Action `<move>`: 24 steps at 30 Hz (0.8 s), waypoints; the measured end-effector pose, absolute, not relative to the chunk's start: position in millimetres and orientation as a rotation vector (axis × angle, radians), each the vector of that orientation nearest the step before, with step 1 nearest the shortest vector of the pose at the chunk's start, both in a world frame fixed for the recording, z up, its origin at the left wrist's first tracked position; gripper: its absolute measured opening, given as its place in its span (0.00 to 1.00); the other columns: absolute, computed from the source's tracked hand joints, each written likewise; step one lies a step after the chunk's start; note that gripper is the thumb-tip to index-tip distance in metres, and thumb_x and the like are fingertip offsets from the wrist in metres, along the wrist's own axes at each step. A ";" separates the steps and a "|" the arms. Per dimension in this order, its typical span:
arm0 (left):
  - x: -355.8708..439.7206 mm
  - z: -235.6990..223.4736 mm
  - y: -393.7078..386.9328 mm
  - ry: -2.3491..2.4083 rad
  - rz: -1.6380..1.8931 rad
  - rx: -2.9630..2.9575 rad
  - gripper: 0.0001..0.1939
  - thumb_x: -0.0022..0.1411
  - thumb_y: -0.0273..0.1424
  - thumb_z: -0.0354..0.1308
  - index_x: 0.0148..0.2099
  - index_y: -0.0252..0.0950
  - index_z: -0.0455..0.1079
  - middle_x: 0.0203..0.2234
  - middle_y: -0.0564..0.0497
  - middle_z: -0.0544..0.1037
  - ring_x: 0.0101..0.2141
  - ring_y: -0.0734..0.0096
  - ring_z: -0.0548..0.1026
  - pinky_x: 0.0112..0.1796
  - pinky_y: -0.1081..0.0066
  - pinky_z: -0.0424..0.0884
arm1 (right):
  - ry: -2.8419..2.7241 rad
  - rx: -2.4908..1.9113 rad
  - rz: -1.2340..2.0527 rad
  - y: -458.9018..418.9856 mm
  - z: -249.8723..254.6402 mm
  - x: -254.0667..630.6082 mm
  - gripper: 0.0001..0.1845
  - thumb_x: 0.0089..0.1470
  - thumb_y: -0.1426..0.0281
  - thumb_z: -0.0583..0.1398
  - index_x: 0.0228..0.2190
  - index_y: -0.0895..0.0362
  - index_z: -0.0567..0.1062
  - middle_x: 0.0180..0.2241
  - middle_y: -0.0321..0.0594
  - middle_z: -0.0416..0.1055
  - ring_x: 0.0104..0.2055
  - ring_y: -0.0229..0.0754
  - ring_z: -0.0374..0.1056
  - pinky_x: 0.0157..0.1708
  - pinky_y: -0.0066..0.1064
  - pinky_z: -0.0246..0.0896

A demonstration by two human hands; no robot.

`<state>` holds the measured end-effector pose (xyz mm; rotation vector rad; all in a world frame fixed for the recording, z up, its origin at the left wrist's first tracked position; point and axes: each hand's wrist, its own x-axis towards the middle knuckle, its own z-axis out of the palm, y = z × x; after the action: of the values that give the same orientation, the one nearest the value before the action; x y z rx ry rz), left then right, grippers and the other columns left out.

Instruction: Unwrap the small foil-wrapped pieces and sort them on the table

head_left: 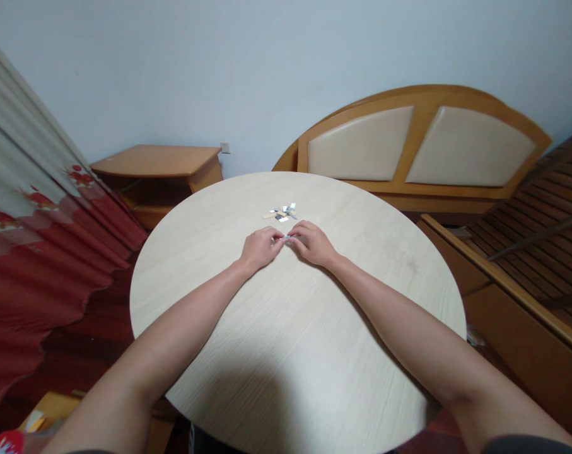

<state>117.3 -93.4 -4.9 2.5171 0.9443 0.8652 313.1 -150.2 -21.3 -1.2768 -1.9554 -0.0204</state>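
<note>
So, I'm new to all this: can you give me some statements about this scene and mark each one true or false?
1. The left hand and the right hand both have their fingertips at one small piece. True.
2. The tabletop has four square corners. False: its edge is rounded.
3. Some small flat pieces lie in a loose cluster just beyond the hands. True.
4. The curtain hangs on the right side of the view. False: it hangs on the left.
5. The wooden headboard has two pale panels. True.
6. Both hands wear gloves. False: they are bare.
</note>
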 end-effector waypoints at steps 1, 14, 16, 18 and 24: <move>117.3 -5.0 -93.1 0.946 0.860 2.521 0.07 0.65 0.32 0.61 0.42 0.38 0.79 0.37 0.49 0.83 0.39 0.64 0.79 0.40 0.68 0.72 | -1.959 -1.279 -0.021 -150.0 -21.6 313.2 0.09 0.63 0.67 0.58 0.38 0.55 0.79 0.39 0.47 0.75 0.43 0.50 0.70 0.46 0.43 0.66; 116.7 -6.6 -91.6 0.941 0.846 2.533 0.08 0.65 0.33 0.60 0.43 0.38 0.80 0.38 0.49 0.83 0.39 0.64 0.79 0.41 0.68 0.72 | -1.966 -1.303 -0.016 -149.9 -21.9 313.7 0.10 0.62 0.67 0.58 0.38 0.56 0.79 0.40 0.47 0.75 0.44 0.49 0.70 0.47 0.42 0.64; 116.8 -7.3 -91.2 0.936 0.857 2.531 0.08 0.65 0.32 0.60 0.43 0.38 0.80 0.38 0.49 0.83 0.39 0.64 0.79 0.41 0.68 0.72 | -1.968 -1.312 -0.013 -149.6 -22.2 314.0 0.10 0.62 0.67 0.58 0.38 0.56 0.79 0.40 0.47 0.75 0.44 0.49 0.70 0.47 0.41 0.64; 117.0 -8.0 -90.9 0.925 0.870 2.529 0.08 0.65 0.32 0.60 0.43 0.38 0.79 0.38 0.49 0.83 0.40 0.65 0.79 0.42 0.69 0.72 | -1.971 -1.327 -0.004 -149.4 -22.2 314.2 0.10 0.63 0.66 0.58 0.38 0.56 0.79 0.40 0.47 0.75 0.44 0.49 0.70 0.47 0.41 0.64; 116.6 -4.5 -93.5 0.900 0.878 2.558 0.09 0.66 0.33 0.60 0.45 0.38 0.79 0.39 0.49 0.83 0.40 0.65 0.79 0.42 0.69 0.71 | -1.995 -1.338 0.004 -149.6 -20.3 312.9 0.12 0.64 0.65 0.57 0.39 0.56 0.80 0.40 0.47 0.75 0.44 0.49 0.70 0.48 0.40 0.63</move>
<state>116.6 -93.5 -4.5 2.5577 0.9002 0.8777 312.9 -149.6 -20.3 -1.3380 -1.9952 0.0040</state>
